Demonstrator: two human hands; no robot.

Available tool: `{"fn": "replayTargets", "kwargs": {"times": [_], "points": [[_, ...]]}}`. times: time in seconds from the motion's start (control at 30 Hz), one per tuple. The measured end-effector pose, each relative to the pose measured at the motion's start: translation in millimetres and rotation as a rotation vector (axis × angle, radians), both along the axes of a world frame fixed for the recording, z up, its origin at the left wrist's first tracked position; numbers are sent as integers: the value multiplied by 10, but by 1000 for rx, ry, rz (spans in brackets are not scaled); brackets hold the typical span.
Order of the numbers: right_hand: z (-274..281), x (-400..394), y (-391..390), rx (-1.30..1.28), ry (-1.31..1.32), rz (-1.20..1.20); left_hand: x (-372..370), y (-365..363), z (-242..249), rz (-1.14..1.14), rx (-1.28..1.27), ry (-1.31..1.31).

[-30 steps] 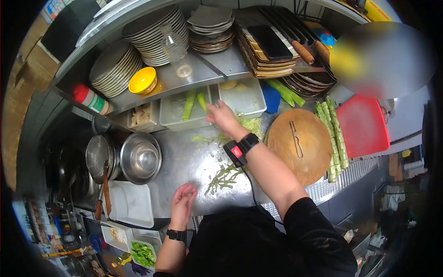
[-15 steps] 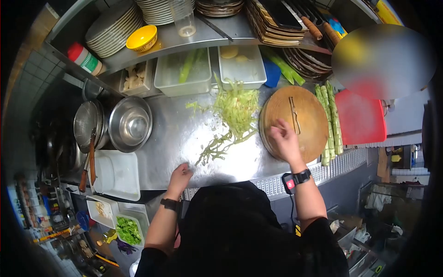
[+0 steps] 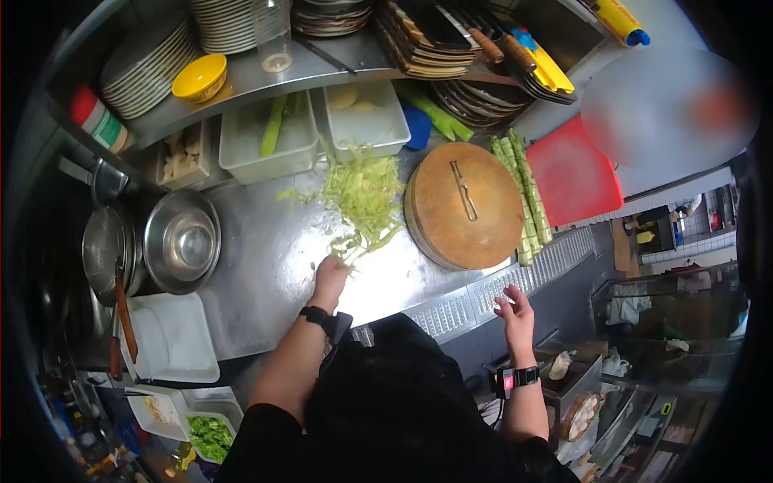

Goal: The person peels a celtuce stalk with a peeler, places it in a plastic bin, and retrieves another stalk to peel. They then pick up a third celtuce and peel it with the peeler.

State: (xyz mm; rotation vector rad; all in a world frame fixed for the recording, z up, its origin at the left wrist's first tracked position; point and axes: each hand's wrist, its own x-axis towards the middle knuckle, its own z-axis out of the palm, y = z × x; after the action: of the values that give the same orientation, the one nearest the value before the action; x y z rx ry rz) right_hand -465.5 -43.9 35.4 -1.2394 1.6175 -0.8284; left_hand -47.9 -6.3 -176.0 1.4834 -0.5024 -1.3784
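Green peelings [image 3: 362, 193] lie in a loose heap on the steel counter [image 3: 254, 241]. My left hand [image 3: 330, 282] is at the near end of the heap, its fingers closed on some peelings. To the right, my right hand [image 3: 515, 312] hangs in front of the counter's edge, fingers apart and holding nothing. A round wooden board [image 3: 465, 233] stands right of the heap, with a metal peeler [image 3: 464, 191] on top. Several long green stalks [image 3: 527, 201] lie just right of the board.
Steel bowls [image 3: 183, 241] and a strainer [image 3: 105, 249] are at the left, above a white tray [image 3: 173, 338]. Plastic tubs [image 3: 270, 153] line the back under a shelf [image 3: 241, 88] of stacked plates. A red board [image 3: 573, 173] is at the right.
My left hand has moved forward to the peelings and closed on some. My right hand has left the space over the wooden board and come back past the counter's edge. The view has shifted.
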Motion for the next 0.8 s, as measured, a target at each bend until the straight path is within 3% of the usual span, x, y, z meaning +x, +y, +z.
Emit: {"fn": "replayTargets", "kwargs": {"times": [0.1, 0.17, 0.2, 0.23, 0.3, 0.33, 0.37, 0.43, 0.47, 0.5, 0.57, 0.63, 0.7, 0.8], "points": [[56, -57, -42, -10, -7, 12, -180, -318, 149, 0, -121, -64], [79, -115, -111, -32, -31, 2, -217, -506, -29, -209, -120, -584], [82, -139, -182, -52, -54, -2, -172, -552, 272, -312, -177, -915], [80, -193, -253, -60, -72, -4, -150, -610, 609, -312, -183, -933], [64, -368, -371, -76, -71, -19, -155, -729, 1211, -187, 92, -1078], [62, -442, -443, -90, -85, -34, -149, -822, 1375, -135, 90, -1118], [36, -551, -515, -93, -100, -28, -110, -959, 1287, -128, 92, -1133], [-5, -802, -685, -93, -105, -60, 74, -1261, 909, 174, -131, -1167], [-21, -935, -769, -83, -112, -72, 168, -1426, 853, 183, -43, -979], [-106, -1106, -849, -90, -148, -107, 137, -1587, 945, 187, -41, -995], [-82, -1355, -981, -80, -112, -124, 25, -1917, 1127, 480, -80, -405], [-85, -1583, -1065, -79, -103, -161, 33, -2221, 1133, 518, -114, -316], [-85, -1796, -1114, -65, -83, -188, -36, -2517, 1175, 598, -23, -41], [-173, -2040, -1124, -61, -96, -239, 95, -2825, 871, 677, -89, 122]]}}
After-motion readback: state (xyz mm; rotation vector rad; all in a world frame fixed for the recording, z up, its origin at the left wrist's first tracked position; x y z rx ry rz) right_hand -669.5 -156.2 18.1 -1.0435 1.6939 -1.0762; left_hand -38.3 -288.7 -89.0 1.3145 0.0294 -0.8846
